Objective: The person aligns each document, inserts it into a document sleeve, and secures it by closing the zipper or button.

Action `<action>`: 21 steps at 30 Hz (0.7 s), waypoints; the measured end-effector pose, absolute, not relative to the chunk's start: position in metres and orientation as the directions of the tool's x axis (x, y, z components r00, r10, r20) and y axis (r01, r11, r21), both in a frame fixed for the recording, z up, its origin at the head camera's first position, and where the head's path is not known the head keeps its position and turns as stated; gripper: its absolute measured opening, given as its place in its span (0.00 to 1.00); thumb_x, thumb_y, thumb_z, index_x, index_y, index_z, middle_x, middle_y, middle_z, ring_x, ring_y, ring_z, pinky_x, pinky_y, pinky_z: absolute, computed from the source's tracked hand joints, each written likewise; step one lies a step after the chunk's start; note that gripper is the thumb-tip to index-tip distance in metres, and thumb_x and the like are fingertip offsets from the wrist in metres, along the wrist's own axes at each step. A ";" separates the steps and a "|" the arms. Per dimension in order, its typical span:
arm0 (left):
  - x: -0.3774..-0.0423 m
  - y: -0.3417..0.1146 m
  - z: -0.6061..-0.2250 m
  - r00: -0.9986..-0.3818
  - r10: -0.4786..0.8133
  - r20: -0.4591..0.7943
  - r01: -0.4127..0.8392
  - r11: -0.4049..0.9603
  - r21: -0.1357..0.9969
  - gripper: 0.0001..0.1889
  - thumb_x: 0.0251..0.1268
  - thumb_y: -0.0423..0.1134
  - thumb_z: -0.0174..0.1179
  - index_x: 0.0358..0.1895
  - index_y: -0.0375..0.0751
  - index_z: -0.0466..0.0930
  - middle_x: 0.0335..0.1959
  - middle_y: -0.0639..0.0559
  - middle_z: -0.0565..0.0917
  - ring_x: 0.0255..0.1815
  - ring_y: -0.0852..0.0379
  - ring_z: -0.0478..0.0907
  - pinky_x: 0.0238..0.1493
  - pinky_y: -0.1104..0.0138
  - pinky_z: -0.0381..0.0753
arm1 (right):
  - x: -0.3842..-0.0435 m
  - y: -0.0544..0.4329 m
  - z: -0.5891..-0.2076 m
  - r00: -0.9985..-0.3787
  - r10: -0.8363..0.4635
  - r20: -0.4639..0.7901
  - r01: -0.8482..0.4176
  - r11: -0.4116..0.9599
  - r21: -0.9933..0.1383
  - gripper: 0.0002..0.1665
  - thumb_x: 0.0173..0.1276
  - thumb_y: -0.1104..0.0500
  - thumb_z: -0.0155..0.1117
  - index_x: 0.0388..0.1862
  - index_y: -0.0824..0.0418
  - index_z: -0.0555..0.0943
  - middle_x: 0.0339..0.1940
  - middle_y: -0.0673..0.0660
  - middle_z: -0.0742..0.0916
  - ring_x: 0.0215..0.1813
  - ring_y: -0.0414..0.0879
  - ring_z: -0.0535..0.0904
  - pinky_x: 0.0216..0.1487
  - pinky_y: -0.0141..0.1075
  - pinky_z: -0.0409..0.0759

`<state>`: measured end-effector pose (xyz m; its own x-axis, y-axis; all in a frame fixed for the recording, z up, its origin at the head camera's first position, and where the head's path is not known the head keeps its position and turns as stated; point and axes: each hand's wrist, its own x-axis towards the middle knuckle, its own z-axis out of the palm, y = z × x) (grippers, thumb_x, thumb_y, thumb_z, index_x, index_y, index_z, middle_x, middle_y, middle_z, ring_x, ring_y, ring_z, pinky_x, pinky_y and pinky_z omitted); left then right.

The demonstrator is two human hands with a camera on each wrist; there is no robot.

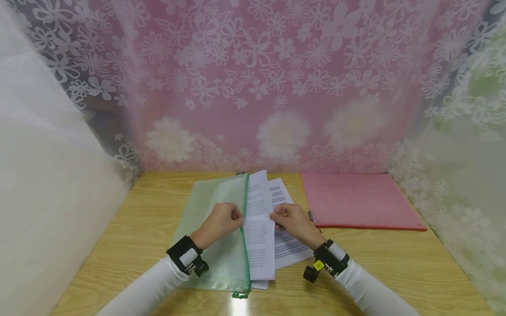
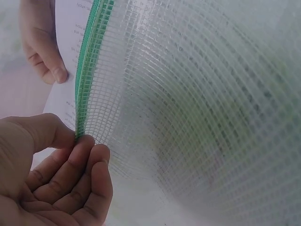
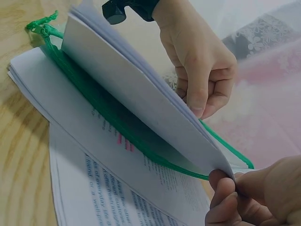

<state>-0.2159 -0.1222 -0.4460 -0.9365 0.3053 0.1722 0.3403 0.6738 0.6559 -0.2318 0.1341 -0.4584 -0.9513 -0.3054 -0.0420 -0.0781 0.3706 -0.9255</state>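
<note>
Head view, nearest first: the green zip end (image 1: pixel 240 295) of a mesh pouch (image 1: pixel 209 270) sits toward the front of the tabletop (image 1: pixel 126 245). Past it, the hands are apart and both busy: left hand (image 1: pixel 220 221) pinching the pouch's green edge, right hand (image 1: pixel 294 223) pinching the side of a printed paper stack (image 1: pixel 258 250) that's partly inside the open mouth. More printed sheets (image 1: pixel 290 250) lie lower down, angled out right. Further back on the right is a pink pouch (image 1: pixel 363 199), then the floral curtain (image 1: pixel 276 66).

My take on doing this well: lift that edge with the left so the mouth gapes, hold the stack square to it, and go slow so corners don't catch on the zip. I'd watch the lower sheets don't get dragged along too.

Right wrist view shows the stack between both lips, plus pink highlighting (image 3: pixel 124 142) on a page below; I can't see either from the head.
</note>
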 end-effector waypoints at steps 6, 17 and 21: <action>-0.214 -0.122 -0.447 -0.938 0.300 0.174 0.337 0.667 0.664 0.04 0.64 0.32 0.64 0.31 0.43 0.85 0.26 0.56 0.85 0.23 0.64 0.77 0.25 0.70 0.76 | -0.232 0.131 -0.463 -0.955 -0.293 -0.042 -0.074 0.377 -0.923 0.08 0.74 0.60 0.66 0.39 0.66 0.83 0.22 0.59 0.86 0.27 0.49 0.82 0.26 0.32 0.74; -0.213 -0.120 -0.445 -0.942 0.290 0.168 0.325 0.668 0.669 0.04 0.64 0.32 0.65 0.31 0.42 0.85 0.27 0.55 0.86 0.23 0.64 0.78 0.25 0.70 0.77 | -0.232 0.126 -0.466 -0.954 -0.293 -0.054 -0.056 0.353 -0.934 0.07 0.74 0.61 0.66 0.40 0.65 0.84 0.22 0.60 0.87 0.27 0.49 0.82 0.28 0.34 0.78; -0.212 -0.118 -0.446 -0.941 0.288 0.176 0.329 0.669 0.666 0.04 0.63 0.31 0.65 0.30 0.41 0.85 0.27 0.54 0.86 0.24 0.65 0.79 0.24 0.70 0.77 | -0.232 0.124 -0.468 -0.951 -0.304 -0.060 -0.049 0.337 -0.940 0.07 0.74 0.61 0.66 0.40 0.66 0.84 0.24 0.64 0.87 0.28 0.47 0.82 0.31 0.36 0.82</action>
<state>-0.2124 -0.1180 -0.4455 -0.9414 0.2879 0.1758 0.3290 0.6692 0.6663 -0.2323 0.1238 -0.4677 -0.9508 -0.3041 -0.0596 -0.0489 0.3371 -0.9402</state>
